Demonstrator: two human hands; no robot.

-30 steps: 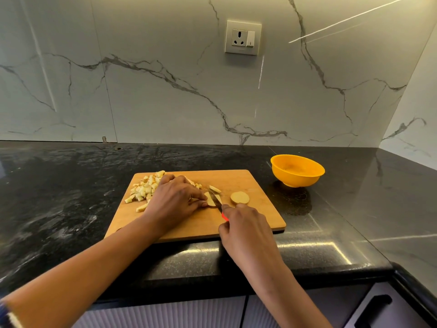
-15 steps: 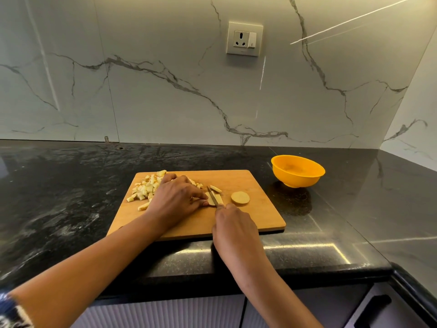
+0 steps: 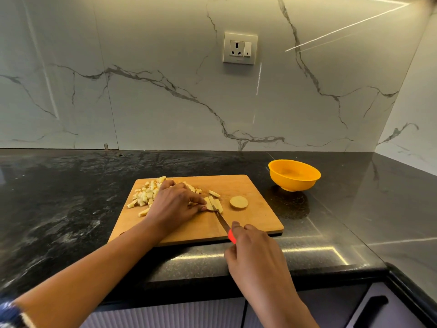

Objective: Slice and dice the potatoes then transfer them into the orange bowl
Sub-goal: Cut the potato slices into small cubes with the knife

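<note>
Fingers of the left hand are curled over, their tips pinning a small group of potato strips to the board. The fingers of the right hand are wrapped round the red-orange handle of the knife.

The black worktop carries everything, under a marbled wall with a socket. The wooden chopping board lies near the worktop's front edge. The orange bowl stands on the worktop just beyond the board's far right corner, apart from it, and appears to hold no potato. A pile of diced potato sits at the board's far left, partly hidden behind the left hand. The knife's blade runs from the handle up and leftward, with its tip at the pinned strips. One round slice lies flat just right of the strips, untouched. A single loose piece lies just behind them.

Judged step: dicing, with the strips under the blade. The task seems well along, though the round slice is uncut and the transfer is not begun. The next move calls for crosswise cuts with the left fingertips tucked clear of the edge. The slice then needs the same treatment before all the dice are gathered for the bowl.
</note>
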